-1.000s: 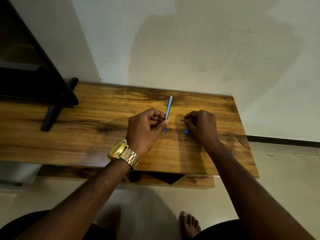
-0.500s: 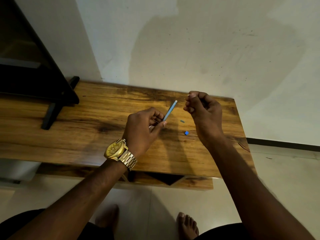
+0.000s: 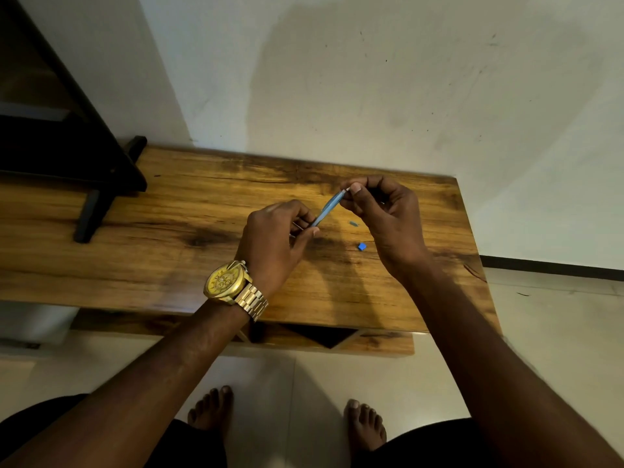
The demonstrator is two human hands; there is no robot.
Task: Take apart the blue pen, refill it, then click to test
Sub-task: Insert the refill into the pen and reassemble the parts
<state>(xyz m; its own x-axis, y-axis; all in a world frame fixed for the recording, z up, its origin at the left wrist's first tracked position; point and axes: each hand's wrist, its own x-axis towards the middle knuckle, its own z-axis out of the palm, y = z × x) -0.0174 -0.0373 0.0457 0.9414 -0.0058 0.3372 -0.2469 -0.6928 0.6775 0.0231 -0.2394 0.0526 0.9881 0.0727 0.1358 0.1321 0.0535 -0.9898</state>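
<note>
Pinching the light, slim, rigid blue pen barrel (image 3: 327, 209) at opposite ends, left hand (image 3: 275, 239) and right hand (image 3: 385, 214) grip firmly.

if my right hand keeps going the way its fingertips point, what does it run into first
Your right hand points left, toward the upper end of the blue pen barrel, which its fingertips seem already to touch. Beyond that comes your left hand, holding the barrel's lower end. Depth is hard to judge from this single view.
</note>
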